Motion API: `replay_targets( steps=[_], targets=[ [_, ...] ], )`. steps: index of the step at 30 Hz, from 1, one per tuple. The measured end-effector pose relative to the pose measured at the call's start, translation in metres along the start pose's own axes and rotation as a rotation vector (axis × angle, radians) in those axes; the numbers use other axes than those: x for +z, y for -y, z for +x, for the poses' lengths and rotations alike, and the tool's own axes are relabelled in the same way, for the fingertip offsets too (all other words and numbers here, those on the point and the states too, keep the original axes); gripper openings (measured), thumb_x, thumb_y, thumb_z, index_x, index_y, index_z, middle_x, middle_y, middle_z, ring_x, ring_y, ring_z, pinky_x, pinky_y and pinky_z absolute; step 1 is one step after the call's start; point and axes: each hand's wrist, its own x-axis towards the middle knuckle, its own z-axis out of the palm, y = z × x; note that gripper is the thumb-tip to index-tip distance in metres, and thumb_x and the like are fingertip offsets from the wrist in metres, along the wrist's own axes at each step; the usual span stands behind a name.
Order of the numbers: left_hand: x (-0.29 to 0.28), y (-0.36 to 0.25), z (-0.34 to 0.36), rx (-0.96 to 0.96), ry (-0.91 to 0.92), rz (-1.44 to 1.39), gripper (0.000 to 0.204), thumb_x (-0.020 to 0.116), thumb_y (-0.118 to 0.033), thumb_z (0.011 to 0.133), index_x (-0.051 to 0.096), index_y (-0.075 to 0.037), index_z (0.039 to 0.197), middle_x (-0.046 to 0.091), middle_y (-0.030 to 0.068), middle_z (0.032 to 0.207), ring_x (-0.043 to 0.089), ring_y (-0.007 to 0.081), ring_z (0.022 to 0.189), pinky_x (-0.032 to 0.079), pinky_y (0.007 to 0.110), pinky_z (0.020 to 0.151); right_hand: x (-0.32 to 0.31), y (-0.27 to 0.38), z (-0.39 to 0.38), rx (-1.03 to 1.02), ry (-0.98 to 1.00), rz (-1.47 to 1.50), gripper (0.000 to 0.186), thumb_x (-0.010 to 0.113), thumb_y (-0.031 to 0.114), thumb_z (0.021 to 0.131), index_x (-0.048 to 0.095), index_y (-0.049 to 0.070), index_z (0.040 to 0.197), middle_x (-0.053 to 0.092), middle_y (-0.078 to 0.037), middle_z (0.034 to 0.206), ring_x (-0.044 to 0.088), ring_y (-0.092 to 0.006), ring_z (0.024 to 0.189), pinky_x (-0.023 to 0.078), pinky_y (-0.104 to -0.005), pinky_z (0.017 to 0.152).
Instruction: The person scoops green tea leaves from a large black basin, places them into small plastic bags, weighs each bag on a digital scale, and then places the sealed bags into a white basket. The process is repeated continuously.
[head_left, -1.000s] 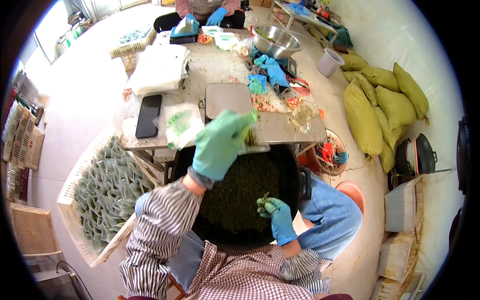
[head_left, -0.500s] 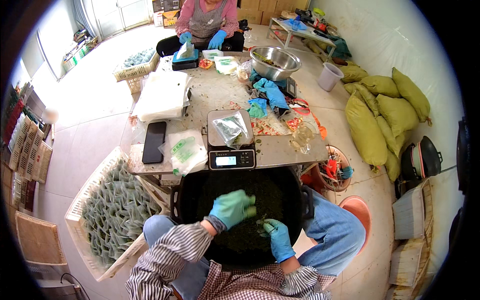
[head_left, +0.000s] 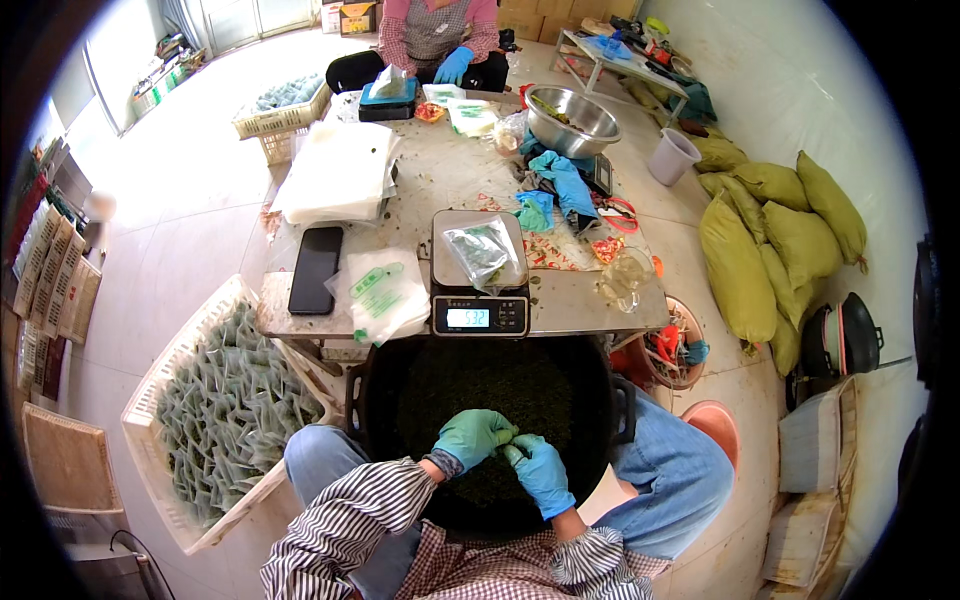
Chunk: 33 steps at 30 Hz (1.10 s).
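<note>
Both my hands wear blue-green gloves and meet over a large black tub (head_left: 585, 410) of dark green leafy bits (head_left: 485, 385). The fingers of my left hand (head_left: 472, 438) are pinched, touching the fingertips of my right hand (head_left: 540, 474), which are also closed. Whatever lies between them is too small to make out. Beyond the tub, a clear plastic bag (head_left: 482, 250) with some green contents lies on a digital scale (head_left: 480, 316) at the table's near edge. Flat printed bags (head_left: 385, 295) lie left of the scale, beside a black phone (head_left: 316, 270).
A cream crate (head_left: 150, 420) of filled clear bags stands at my left. White sheets (head_left: 335, 175) and a steel bowl (head_left: 590, 125) are on the table (head_left: 400, 195). Across it sits a person (head_left: 440, 45) in blue gloves. Green sacks (head_left: 735, 270) lie at right.
My left hand has moved right and closed its fingertips against my right hand's. The scale's display reads differently. Across the table, one of the person's hands has left the bag on the blue scale.
</note>
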Motion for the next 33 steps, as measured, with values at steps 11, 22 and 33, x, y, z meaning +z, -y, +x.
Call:
replay_targets(
  steps=[11,22,33],
  targets=[
    [-0.026,-0.001,0.004,0.013,-0.092,0.013,0.023,0.066,-0.022,0.094,0.077,-0.006,0.107,0.076,0.0138,0.093,0.072,0.0231,0.07,0.056,0.037,0.068,-0.039,0.071,0.086,-0.478,-0.455,-0.112,0.031,0.068,0.011,0.089,0.069,0.01,0.12,0.065,-0.013,0.123,0.06,-0.0318,0.116,0.047,-0.0406,0.104],
    [-0.035,-0.012,-0.005,0.518,-0.236,0.408,0.042,0.071,-0.011,0.086,0.069,-0.013,0.127,0.069,0.0107,0.111,0.066,0.0308,0.098,0.054,0.039,0.083,-0.042,0.096,0.104,-0.525,-0.67,-0.211,0.023,0.069,0.014,0.091,0.072,0.009,0.113,0.062,-0.012,0.121,0.058,-0.0307,0.114,0.046,-0.0425,0.099],
    [-0.089,-0.069,0.036,0.609,-0.736,0.784,0.054,0.058,-0.009,0.092,0.047,-0.008,0.145,0.057,0.0115,0.083,0.061,0.0291,0.072,0.049,0.041,0.06,-0.018,0.118,0.206,-0.366,-0.853,-0.049,0.03,0.066,0.015,0.094,0.062,0.006,0.122,0.065,-0.013,0.113,0.059,-0.0338,0.105,0.044,-0.0439,0.09]
  ],
)
